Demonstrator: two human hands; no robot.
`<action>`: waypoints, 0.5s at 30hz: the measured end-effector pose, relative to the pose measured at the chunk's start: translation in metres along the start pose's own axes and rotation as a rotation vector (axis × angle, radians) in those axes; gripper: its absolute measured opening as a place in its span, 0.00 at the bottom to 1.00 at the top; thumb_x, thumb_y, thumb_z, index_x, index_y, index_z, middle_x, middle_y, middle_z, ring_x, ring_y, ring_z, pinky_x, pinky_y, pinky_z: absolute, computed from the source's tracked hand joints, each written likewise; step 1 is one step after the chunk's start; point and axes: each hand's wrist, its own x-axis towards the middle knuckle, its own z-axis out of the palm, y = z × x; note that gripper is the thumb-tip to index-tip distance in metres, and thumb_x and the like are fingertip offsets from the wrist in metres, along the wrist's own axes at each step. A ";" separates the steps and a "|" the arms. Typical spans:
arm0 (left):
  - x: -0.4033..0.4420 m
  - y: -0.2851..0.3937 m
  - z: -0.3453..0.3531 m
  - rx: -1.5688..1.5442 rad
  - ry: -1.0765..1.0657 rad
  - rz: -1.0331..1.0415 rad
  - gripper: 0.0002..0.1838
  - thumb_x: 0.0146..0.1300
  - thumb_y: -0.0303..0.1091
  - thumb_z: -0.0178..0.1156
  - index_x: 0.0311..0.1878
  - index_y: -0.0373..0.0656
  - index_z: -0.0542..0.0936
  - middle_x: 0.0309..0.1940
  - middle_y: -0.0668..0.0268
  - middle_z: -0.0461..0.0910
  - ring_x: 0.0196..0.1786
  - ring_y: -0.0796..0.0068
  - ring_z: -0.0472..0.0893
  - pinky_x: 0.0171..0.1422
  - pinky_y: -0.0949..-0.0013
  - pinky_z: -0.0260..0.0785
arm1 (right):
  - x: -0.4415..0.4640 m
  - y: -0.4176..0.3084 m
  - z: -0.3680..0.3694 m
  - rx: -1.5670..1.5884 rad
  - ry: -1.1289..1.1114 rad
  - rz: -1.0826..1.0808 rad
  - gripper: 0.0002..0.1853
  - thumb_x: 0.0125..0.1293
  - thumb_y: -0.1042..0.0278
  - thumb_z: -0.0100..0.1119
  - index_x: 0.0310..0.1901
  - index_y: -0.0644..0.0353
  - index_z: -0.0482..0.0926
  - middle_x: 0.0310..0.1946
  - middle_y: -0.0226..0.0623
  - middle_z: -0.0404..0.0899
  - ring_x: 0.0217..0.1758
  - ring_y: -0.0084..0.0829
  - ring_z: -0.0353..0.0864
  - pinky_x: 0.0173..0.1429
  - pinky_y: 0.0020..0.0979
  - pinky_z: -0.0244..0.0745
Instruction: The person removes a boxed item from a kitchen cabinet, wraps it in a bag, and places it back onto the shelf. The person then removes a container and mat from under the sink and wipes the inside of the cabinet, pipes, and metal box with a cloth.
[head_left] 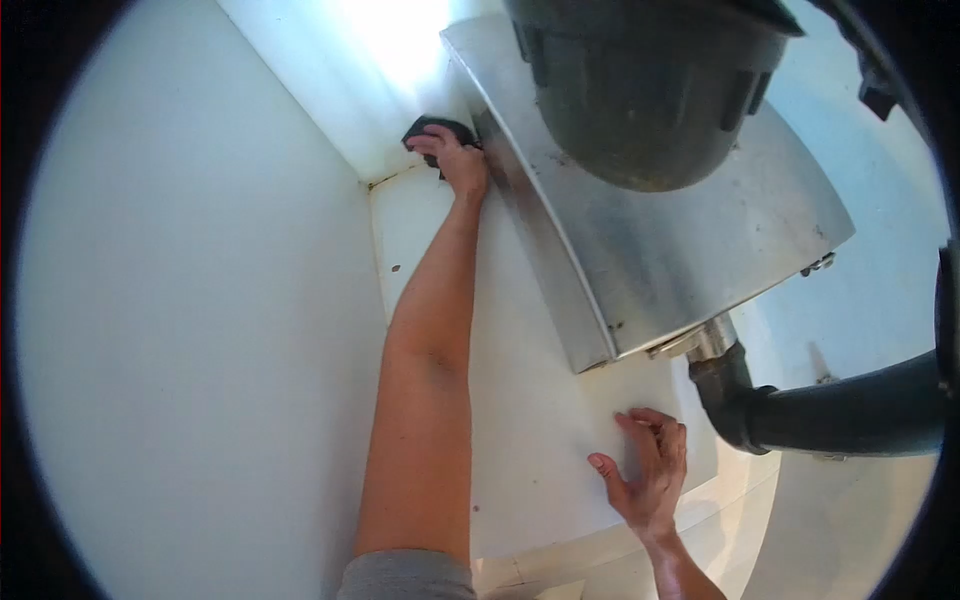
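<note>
My left hand (455, 160) is stretched far forward into the corner, its fingers bent over a small black object (425, 130) beside the metal box. What the black object is cannot be made out. The silver metal box (690, 240) stands just right of my left hand and forearm. My right hand (650, 465) is below the box's lower edge, over the white surface (540, 440), with fingers curved and thumb apart, holding nothing.
A dark rounded housing (640, 110) hangs over the metal box. A black pipe (850, 410) runs from a metal fitting (712, 340) under the box to the right edge. The white wall (200, 300) fills the left side. Bright light shines at the top.
</note>
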 end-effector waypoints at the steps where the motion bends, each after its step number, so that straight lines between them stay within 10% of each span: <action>1: -0.006 -0.006 -0.012 0.012 -0.009 0.000 0.42 0.48 0.20 0.52 0.67 0.23 0.46 0.66 0.25 0.33 0.68 0.22 0.42 0.75 0.48 0.37 | -0.001 0.000 0.001 -0.024 -0.005 -0.007 0.26 0.51 0.49 0.69 0.45 0.61 0.79 0.45 0.39 0.72 0.44 0.38 0.70 0.47 0.38 0.67; 5: -0.008 -0.003 -0.045 -0.106 -0.497 0.400 0.27 0.56 0.27 0.50 0.59 0.24 0.67 0.64 0.32 0.57 0.65 0.23 0.50 0.70 0.35 0.43 | -0.001 -0.002 0.001 -0.035 -0.011 -0.001 0.26 0.51 0.48 0.68 0.45 0.60 0.79 0.44 0.38 0.72 0.44 0.37 0.70 0.48 0.37 0.66; 8: -0.011 0.013 -0.058 0.230 -0.140 0.458 0.23 0.59 0.31 0.49 0.55 0.24 0.72 0.62 0.40 0.64 0.66 0.29 0.54 0.66 0.41 0.54 | 0.000 0.000 0.001 -0.055 -0.015 -0.017 0.25 0.52 0.49 0.68 0.45 0.60 0.79 0.45 0.37 0.72 0.44 0.37 0.69 0.47 0.36 0.66; 15: 0.013 0.003 -0.110 0.957 -0.587 0.517 0.13 0.56 0.32 0.55 0.42 0.38 0.82 0.50 0.50 0.76 0.59 0.46 0.67 0.55 0.55 0.68 | 0.000 0.003 0.001 0.015 0.042 -0.050 0.22 0.53 0.53 0.68 0.44 0.59 0.79 0.42 0.36 0.73 0.42 0.36 0.71 0.46 0.37 0.66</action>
